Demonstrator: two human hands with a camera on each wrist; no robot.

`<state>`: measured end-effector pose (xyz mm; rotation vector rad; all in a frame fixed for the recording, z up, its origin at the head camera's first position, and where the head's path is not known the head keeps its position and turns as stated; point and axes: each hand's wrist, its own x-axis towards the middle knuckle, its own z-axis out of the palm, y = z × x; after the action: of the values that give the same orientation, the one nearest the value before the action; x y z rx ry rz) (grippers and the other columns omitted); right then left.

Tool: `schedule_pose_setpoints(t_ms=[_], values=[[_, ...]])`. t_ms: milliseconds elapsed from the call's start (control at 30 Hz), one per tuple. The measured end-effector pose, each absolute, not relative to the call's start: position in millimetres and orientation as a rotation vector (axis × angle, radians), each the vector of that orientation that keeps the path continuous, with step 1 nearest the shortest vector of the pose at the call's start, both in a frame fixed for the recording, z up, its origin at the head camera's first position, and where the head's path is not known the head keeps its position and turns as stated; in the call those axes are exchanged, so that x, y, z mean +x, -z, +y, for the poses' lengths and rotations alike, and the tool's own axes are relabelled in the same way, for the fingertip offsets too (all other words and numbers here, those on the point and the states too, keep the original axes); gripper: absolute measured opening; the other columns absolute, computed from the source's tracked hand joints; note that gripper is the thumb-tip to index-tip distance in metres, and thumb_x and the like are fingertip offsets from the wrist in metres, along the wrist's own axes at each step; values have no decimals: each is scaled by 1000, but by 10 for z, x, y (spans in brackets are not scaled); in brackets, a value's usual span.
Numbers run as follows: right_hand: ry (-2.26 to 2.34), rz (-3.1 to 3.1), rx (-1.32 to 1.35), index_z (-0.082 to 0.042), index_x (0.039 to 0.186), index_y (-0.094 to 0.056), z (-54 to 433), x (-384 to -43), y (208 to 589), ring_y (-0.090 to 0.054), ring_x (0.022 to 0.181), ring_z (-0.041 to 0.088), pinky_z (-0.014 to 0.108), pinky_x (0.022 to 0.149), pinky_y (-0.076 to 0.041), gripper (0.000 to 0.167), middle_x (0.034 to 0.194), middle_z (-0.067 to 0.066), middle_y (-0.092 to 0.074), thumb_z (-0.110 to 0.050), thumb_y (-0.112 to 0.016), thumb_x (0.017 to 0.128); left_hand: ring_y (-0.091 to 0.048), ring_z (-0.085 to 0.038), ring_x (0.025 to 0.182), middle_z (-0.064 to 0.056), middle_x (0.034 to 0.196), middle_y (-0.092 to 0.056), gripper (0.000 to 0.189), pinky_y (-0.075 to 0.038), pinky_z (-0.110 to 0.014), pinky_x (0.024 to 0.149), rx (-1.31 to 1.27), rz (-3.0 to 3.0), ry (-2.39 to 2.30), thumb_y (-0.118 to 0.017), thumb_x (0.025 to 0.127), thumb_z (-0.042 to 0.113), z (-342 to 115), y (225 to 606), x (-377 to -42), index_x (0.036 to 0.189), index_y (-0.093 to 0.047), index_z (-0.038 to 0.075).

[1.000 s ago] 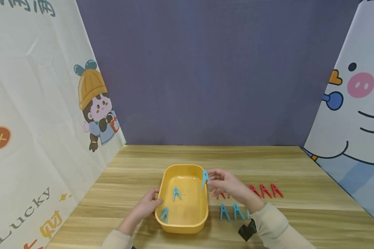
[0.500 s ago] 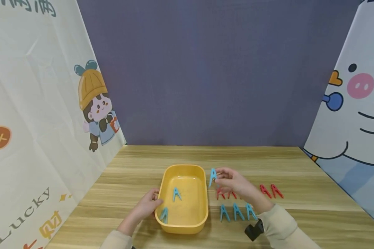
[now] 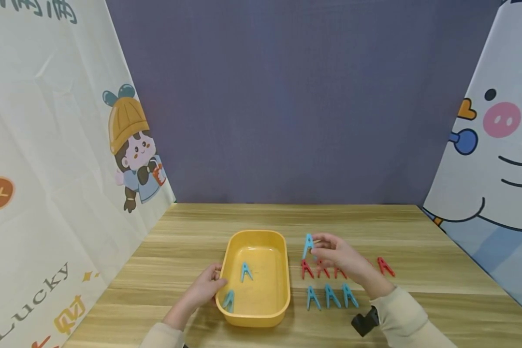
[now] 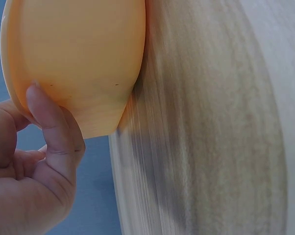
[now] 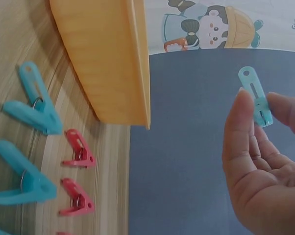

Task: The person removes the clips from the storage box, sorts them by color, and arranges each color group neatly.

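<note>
My left hand (image 3: 203, 290) grips the left rim of a yellow plastic tub (image 3: 255, 321); in the left wrist view its fingers (image 4: 57, 132) lie against the outer wall. Two light-blue clothespins, one farther back (image 3: 246, 272) and one near the front left corner (image 3: 228, 300), lie inside. To the right of the tub, my right hand (image 3: 343, 261) pinches another blue clothespin (image 5: 256, 96) between thumb and fingers, held up above the row of red clothespins (image 3: 306, 269). Closer to me stands a row of three blue clothespins (image 3: 330, 296). My right hand and forearm partly hide the red row.
Everything rests on a wood-grain table (image 3: 191, 217). A plain dark panel (image 3: 287, 106) rises at its back edge, with printed cloths (image 3: 61, 159) at both sides. A black device (image 3: 365, 322) sits at my right wrist.
My right hand has moved right with the blue clothespin, from over the tub's right rim to above the red row. My left hand and the tub have stayed put.
</note>
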<state>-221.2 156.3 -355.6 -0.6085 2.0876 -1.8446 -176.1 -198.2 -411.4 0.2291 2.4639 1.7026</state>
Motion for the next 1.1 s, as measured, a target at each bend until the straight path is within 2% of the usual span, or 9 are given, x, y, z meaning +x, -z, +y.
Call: schedule_pose_setpoints(t_ms=[167,267,400,600,733,867,1000,1100], values=[[1828,2115,-624,9,132,-33,1646,-2218,3579,-55,86,22,42,74,-52,55,105,19,-49,-16,-59,90,-56,-20,59,-14,85,-49,42,-50,-31,46,228,2467,-1704,-50,91,5,-1980,4113,-1761,125,-35,-13],[1818,2133,-613,9,133,-32,1706,-2215,3589,-56,85,26,45,75,-51,56,105,18,-49,-17,-59,91,-56,-21,59,-13,85,-48,41,-50,-32,47,218,2465,-1711,-50,90,6,-1978,4113,-1758,125,-35,-12],[1807,2165,-575,7,133,-33,1779,-2199,3595,-56,84,29,43,74,-51,58,105,18,-50,-19,-60,90,-56,-21,59,-13,85,-48,41,-51,-35,47,209,2466,-1710,-50,91,6,-1977,4114,-1754,125,-35,-12],[1830,2143,-545,8,133,-33,1873,-2192,3616,-56,86,25,41,74,-52,57,107,23,-48,-17,-60,89,-56,-22,59,-14,85,-49,42,-51,-36,47,206,2471,-1705,-50,91,7,-1975,4105,-1744,126,-35,-12],[1843,2132,-521,8,132,-34,1940,-2198,3639,-56,88,22,44,78,-51,54,105,16,-50,-16,-60,90,-56,-22,59,-15,86,-49,42,-51,-36,47,200,2468,-1708,-50,91,7,-1973,4108,-1745,126,-35,-12],[1838,2151,-520,8,131,-35,2002,-2202,3665,-56,87,21,41,77,-51,54,103,14,-51,-17,-60,90,-56,-22,59,-15,85,-49,41,-51,-36,48,197,2472,-1706,-50,91,7,-1972,4113,-1751,125,-35,-11],[1849,2157,-523,9,132,-33,2053,-2207,3695,-57,85,20,36,73,-52,56,104,17,-51,-16,-60,90,-56,-21,59,-14,85,-49,41,-51,-36,48,202,2470,-1704,-50,91,6,-1972,4113,-1755,125,-36,-11],[1862,2151,-522,11,133,-30,2090,-2204,3707,-57,84,21,37,73,-53,58,104,17,-52,-15,-60,90,-56,-21,58,-14,85,-49,41,-51,-36,48,210,2470,-1702,-50,91,6,-1974,4113,-1758,124,-35,-12]])
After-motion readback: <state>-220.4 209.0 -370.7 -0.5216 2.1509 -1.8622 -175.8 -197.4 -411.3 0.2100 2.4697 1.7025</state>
